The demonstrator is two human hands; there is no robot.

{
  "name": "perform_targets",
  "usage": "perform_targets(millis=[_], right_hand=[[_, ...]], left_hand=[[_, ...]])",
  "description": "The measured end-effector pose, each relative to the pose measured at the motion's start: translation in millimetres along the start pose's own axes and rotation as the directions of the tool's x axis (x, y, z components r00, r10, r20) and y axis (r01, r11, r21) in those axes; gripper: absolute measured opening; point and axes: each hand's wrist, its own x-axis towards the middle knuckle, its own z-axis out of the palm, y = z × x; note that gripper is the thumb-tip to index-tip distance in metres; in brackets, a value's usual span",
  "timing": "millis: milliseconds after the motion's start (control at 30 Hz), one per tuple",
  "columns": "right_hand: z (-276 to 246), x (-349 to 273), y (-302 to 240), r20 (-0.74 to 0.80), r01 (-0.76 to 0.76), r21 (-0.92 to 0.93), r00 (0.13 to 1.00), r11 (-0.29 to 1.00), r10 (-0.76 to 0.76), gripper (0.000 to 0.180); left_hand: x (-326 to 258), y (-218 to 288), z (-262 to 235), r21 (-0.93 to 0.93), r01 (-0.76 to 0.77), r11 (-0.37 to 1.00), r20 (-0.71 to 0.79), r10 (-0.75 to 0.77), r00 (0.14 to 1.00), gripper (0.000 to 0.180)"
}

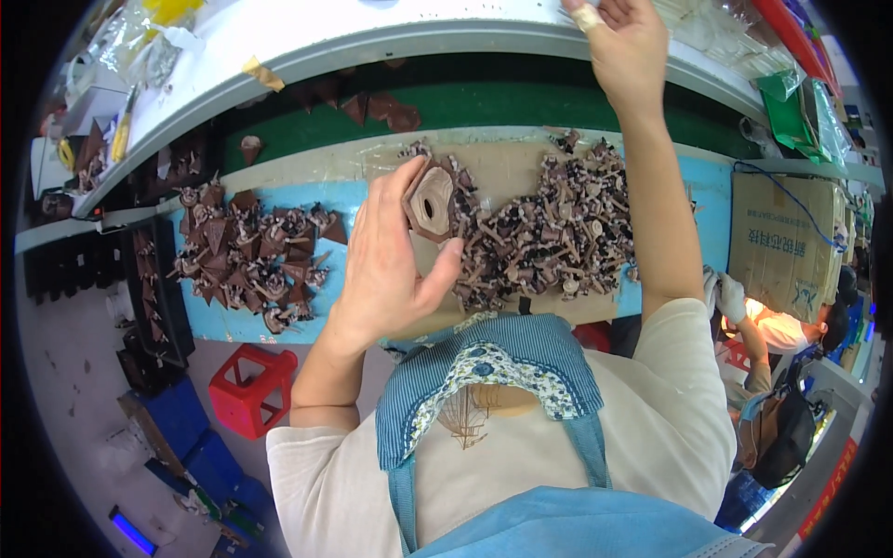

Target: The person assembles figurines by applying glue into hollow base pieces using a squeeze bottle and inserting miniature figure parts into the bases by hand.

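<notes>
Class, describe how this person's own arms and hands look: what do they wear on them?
Loose, short, cream sleeves leave both forearms bare. The left hand and right hand are ungloved, and neither wrist shows a watch or band. A pale yellowish patch, perhaps tape, shows at the right thumb.

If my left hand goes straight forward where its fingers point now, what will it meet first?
Your left hand would probably meet the grey shelf edge; the brown pieces on the green strip seem to lie lower, though depth is unclear.
</notes>
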Motion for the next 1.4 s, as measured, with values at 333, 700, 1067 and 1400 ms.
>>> perform_targets(millis=[333,700,1067,1400], right_hand=[[1.2,-46.1,8.0,-0.098,0.304,-0.654,0.874,0.692,-0.476,0.043],[-36.2,-224.4,105.5,0.322,-0.015,-0.843,0.787,0.537,0.526,0.042],[-19.3,-206.8,120.0,0.541,0.356,-0.829,0.317,0.430,0.779,0.044],[-28.7,-209.2,87.5,0.272,-0.584,-0.422,0.649,0.694,0.711,0.036]], left_hand=[[-3.9,-4.8,12.9,0.048,-0.187,0.981,-0.346,0.192,0.918,0.065],[-0.5,-5.5,41.4,-0.001,-0.391,0.920,-0.674,0.288,0.681,0.067],[-3.3,7.0,59.1,-0.103,-0.395,0.913,-0.728,0.201,0.655,0.076],[-1.7,4.9,55.7,-0.634,-0.290,0.717,-0.528,-0.127,0.839,0.070]])
